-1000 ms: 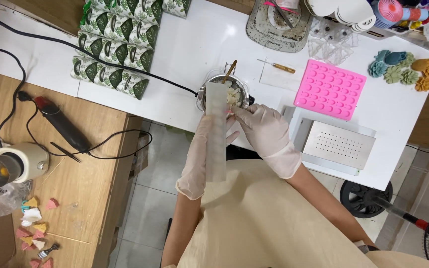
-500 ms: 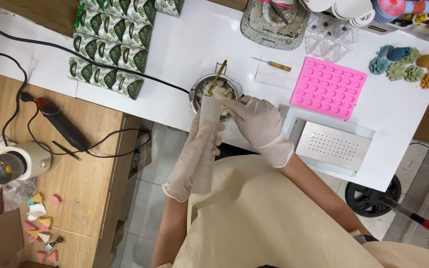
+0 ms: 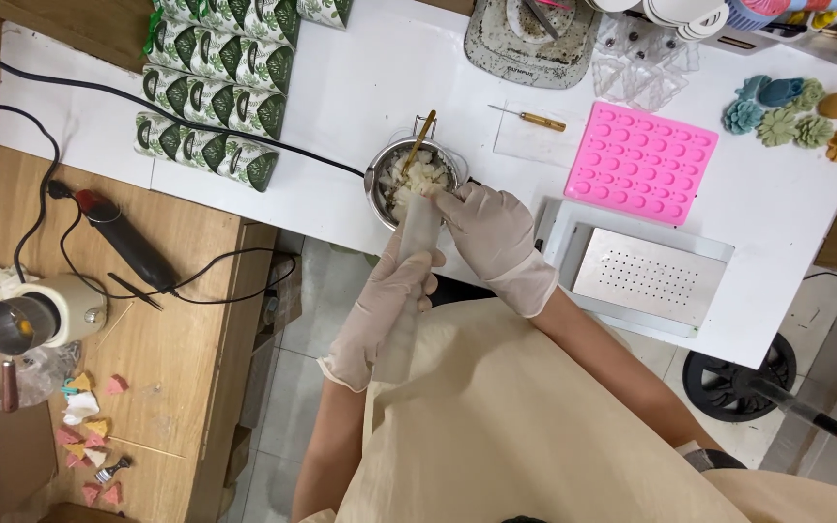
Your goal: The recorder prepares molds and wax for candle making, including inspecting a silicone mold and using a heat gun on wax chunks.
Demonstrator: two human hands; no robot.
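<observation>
Head view, looking straight down. Left hand [image 3: 387,295] in a thin, pale, matt glove, grip wrapped around a long, flat, translucent white mould strip [image 3: 407,281], held tilted with its upper end over the rim of a small round polished metal pot [image 3: 377,189]. Right hand [image 3: 489,232], gloved alike, grip pinched narrow on the strip's upper end, fingertips at the pot's near edge. Pot filled with off-white, flaky wax pieces [image 3: 418,176]; thin wooden stick [image 3: 420,138] leaning out over the far rim. Pot standing near the front edge of the smooth white table [image 3: 360,87], black cable [image 3: 196,121] running to it from the left.

Right of the pot: pink, flexible-looking silicone mould tray [image 3: 639,163] with rows of shallow round cavities, lying flat; below it, a brushed metal perforated plate [image 3: 649,279] set in a white frame. Small wooden-handled pick [image 3: 532,119] on a clear sheet behind the pot. Cluster of flower-shaped pieces [image 3: 796,121] in teal, green and orange at the far right. Rows of glossy cone-shaped packages with green leaf print [image 3: 220,92] at the left.

Adjoining wooden table [image 3: 167,320]: black heat tool [image 3: 123,240], cream pitcher [image 3: 36,315], small pink and yellow triangular pieces [image 3: 84,436].
</observation>
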